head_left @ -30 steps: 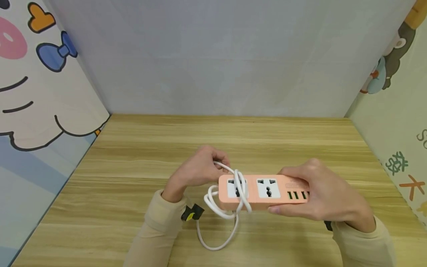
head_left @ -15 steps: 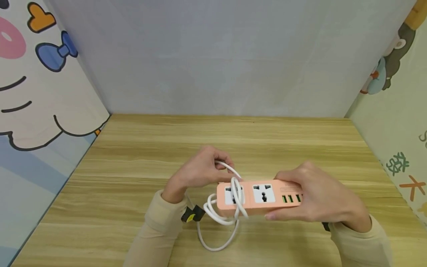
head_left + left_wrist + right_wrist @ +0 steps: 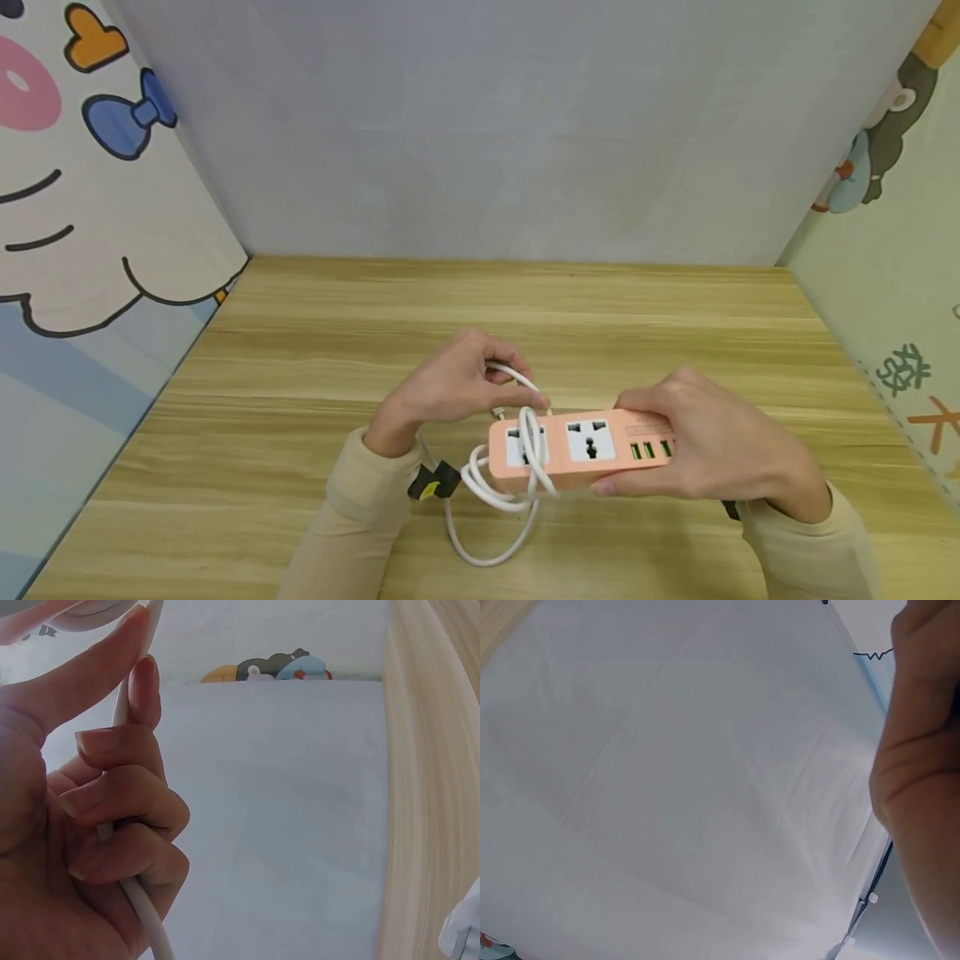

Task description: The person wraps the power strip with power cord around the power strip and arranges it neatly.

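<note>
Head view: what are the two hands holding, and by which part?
The right hand grips the peach power strip by its USB-port end; the left hand holds a stretch of the white cord.

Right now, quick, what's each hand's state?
Left hand: closed, fingers curled around the white cord.
Right hand: closed, gripping the peach power strip.

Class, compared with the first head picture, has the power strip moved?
Yes: in the head view, the power strip has shifted down and slightly left, judged against the table's far edge.
</note>
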The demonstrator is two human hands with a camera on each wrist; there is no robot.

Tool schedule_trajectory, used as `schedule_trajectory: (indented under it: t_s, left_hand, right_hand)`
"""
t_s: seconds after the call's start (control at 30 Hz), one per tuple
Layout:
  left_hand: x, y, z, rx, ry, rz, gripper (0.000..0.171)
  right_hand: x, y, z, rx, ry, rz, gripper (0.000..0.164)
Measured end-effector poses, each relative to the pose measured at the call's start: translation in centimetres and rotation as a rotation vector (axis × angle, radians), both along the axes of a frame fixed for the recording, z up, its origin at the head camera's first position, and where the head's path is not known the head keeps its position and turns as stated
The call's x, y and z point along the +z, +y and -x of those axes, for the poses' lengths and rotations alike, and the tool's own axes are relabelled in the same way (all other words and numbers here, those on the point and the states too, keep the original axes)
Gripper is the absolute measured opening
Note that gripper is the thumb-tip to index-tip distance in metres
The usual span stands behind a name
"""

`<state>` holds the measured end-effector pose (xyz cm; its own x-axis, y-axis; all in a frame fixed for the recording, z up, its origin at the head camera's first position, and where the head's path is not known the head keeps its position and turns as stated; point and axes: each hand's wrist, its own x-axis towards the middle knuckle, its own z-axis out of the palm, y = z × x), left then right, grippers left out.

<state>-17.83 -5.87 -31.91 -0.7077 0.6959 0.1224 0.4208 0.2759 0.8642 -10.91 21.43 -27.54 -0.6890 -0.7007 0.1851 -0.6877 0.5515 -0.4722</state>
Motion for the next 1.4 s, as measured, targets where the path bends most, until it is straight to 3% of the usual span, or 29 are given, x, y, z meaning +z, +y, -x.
schedule_trajectory:
  t_s: [0.43,0.67,0.77,0.97,1.2,1.4]
  left_hand:
    - [0.1,0.1,0.0,-0.012,0.015,0.052,0.013]
    - [0.1,0.3,-0.1,0.080,-0.035,0.084,0.019]
    - [0.2,0.4,-0.2,0.117,-0.019,0.091,0.021]
    - [0.3,0.7,-0.5,0.191,0.059,0.139,0.026]
    - [0.2,1.0,-0.6,0.302,0.258,0.259,0.038]
    - [0.1,1.1,-0.6,0.336,0.308,0.295,0.041]
  right_hand:
    - [-0.1,-0.1,0.0,-0.008,-0.038,-0.041,0.036]
    - [-0.4,-0.3,0.0,0.011,-0.027,-0.058,0.040]
    - [-0.5,-0.4,0.0,0.000,-0.030,-0.070,0.040]
    - [-0.6,-0.5,0.0,-0.025,-0.033,-0.096,0.041]
    - [-0.5,-0.6,0.1,-0.032,-0.066,-0.134,0.043]
    - [-0.5,-0.6,0.2,-0.044,-0.083,-0.156,0.044]
